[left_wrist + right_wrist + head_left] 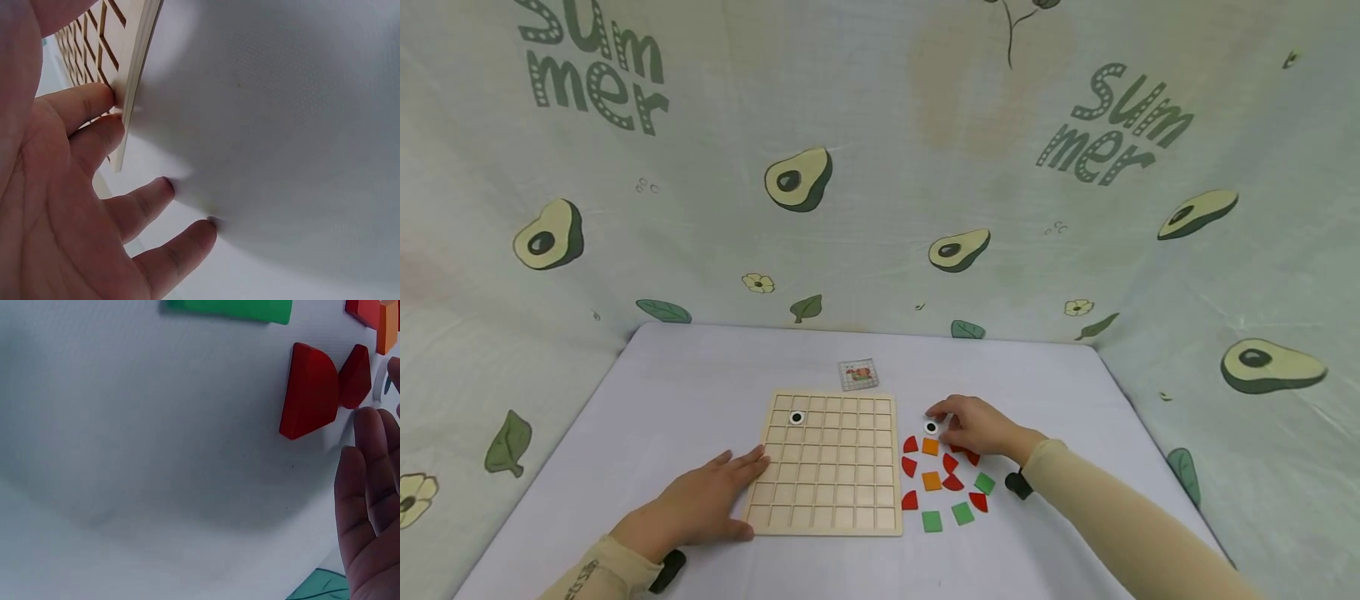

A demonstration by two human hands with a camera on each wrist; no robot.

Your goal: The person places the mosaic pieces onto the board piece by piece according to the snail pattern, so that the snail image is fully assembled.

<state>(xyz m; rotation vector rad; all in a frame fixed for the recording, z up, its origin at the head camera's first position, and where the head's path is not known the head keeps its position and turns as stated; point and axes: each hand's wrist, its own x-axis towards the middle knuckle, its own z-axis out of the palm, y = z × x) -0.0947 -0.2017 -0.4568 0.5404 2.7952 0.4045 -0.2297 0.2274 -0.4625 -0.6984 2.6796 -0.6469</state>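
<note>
A wooden grid board (823, 497) lies on the table, with a white disc bearing a black dot (797, 417) in one of its upper left cells. My left hand (703, 500) rests at the board's left edge, two fingertips touching the rim (132, 81) and the other fingers spread on the cloth. To the right of the board, my right hand (977, 425) reaches over a second white disc (931, 427), its index finger and thumb at the disc's edge. That disc appears flat on the table; the right wrist view shows only part of it (379, 381).
Red quarter-round pieces (910, 500), orange squares (932, 481) and green squares (932, 522) lie loose right of the board, some partly under the right hand. A small picture card (858, 375) lies behind the board. A printed cloth (880, 167) hangs behind the table.
</note>
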